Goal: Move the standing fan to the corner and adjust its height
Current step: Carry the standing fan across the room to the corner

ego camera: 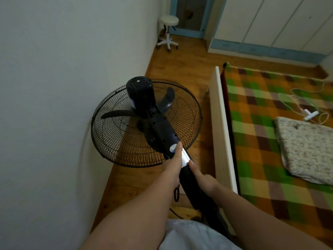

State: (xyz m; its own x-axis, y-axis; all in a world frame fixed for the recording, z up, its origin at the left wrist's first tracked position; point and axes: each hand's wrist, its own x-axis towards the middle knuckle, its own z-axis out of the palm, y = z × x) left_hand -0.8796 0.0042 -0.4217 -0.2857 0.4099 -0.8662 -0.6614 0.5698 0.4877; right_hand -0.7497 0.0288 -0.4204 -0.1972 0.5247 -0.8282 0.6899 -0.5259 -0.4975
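A black standing fan (144,121) is seen from above and behind, its round wire cage close to the white wall on the left. Its motor housing (139,94) points up toward me. My left hand (173,166) grips the fan's neck just below the control panel, with the forefinger stretched along it. Lower down, my right hand (203,179) wraps the black pole (191,184). The fan's base is hidden below my arms.
A bed with a checked green and orange cover (270,141) and a pale footboard (221,127) lies close on the right. Between wall and bed runs a narrow strip of wooden floor (182,69). A white wheeled stool (168,31) stands at the far end. The fan's black cord (176,193) hangs below my left hand.
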